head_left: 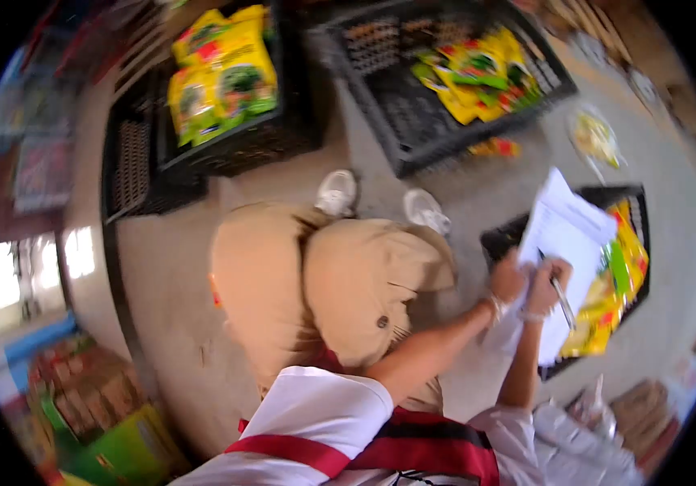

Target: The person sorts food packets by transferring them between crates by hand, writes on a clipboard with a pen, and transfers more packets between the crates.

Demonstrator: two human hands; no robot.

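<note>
My left hand (508, 278) is closed on the left edge of some white paper sheets (568, 231), with faint printed lines near their top. My right hand (544, 290) rests over the sheets, its fingers wrapped round a pen (563, 304). The sheets are tilted and hang above a black crate (638, 198), hiding much of it. Yellow packets (599, 320) with green and red print lie in that crate. What is written on the paper is too blurred to read.
A black crate (388, 146) with yellow packets (482, 77) stands ahead. Stacked black crates (243, 144) with packets (226, 77) are at the left. A clear plastic bag (595, 136) lies on the grey floor (178, 275). Cartons (93, 389) and white bags (583, 445) lie nearer.
</note>
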